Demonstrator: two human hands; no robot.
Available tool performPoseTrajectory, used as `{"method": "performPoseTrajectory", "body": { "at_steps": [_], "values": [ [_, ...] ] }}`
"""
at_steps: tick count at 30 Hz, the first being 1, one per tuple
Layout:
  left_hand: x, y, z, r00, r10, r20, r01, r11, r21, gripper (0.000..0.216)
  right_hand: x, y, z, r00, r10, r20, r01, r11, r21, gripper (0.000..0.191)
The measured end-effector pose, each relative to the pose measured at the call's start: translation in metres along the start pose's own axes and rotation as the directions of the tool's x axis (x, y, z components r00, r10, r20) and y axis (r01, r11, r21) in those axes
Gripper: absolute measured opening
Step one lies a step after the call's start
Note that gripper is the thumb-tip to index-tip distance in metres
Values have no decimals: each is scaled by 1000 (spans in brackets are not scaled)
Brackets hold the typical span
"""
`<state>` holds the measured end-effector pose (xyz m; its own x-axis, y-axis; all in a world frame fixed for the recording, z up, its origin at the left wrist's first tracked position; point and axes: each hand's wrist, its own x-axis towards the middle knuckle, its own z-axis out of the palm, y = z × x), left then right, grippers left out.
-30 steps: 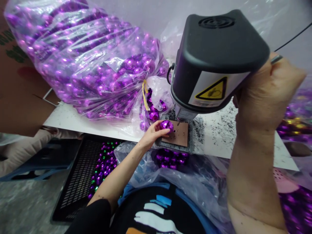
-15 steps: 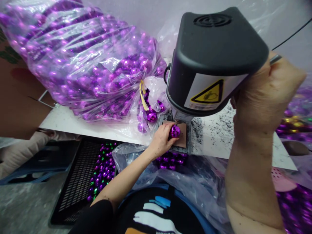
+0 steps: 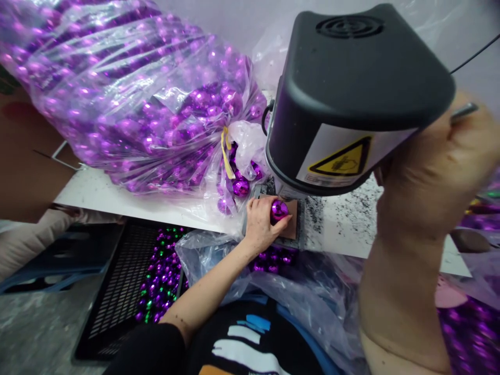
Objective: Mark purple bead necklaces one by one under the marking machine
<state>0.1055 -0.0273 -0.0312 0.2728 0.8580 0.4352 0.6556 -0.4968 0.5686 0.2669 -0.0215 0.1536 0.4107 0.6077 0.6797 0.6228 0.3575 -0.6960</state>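
A: Under the black machine head (image 3: 351, 88), our left arm reaches forward from the lower frame, wrist bent slightly inward. Left hand (image 3: 262, 221)?

B: Fingers curled round a purple ball (image 3: 279, 209), gripping it. The ball sits on the brown pad (image 3: 292, 229) at the machine's base, at the edge of the white table (image 3: 117, 195).

A: Right arm?

B: Raised upright at our right. Right hand (image 3: 437, 166) closed in a fist on a metal lever (image 3: 463, 111) beside the machine head.

A: Surroundings?

B: A clear bag of purple balls (image 3: 128, 99) lies on the table just left of the machine; a black crate (image 3: 117, 291) sits below.
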Motion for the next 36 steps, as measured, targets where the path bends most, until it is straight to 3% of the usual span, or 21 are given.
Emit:
{"method": "performPoseTrajectory", "body": {
  "at_steps": [5, 8, 15, 23, 29, 36],
  "values": [
    [0, -1, 0, 1000, 9, -24, -9, 1000, -13, 41, -39, -10, -11, 993, -109, -50, 96, 972, -215, 39],
    [-1, -3, 1, 999, 19, -29, -19, 1000, -21, 43, -61, -5, -14, 977, -199, -77, 183, 967, -177, 23],
    [-2, -2, 3, 999, 4, -47, -4, 1000, -3, 41, -90, 16, -12, 969, -220, -112, 207, 972, -114, 10],
    [-2, -3, 4, 999, -2, -51, 3, 1000, 13, 43, -97, 24, -10, 950, -300, -83, 292, 951, -99, 15],
    [-4, -3, 5, 999, -32, 1, 32, 999, -2, 43, -104, 34, 5, 927, -317, -202, 302, 948, -100, 18],
    [-3, -3, 5, 999, -46, -1, 46, 999, 5, 43, -108, 38, 9, 917, -326, -229, 294, 942, -162, 18]
  ]
}}
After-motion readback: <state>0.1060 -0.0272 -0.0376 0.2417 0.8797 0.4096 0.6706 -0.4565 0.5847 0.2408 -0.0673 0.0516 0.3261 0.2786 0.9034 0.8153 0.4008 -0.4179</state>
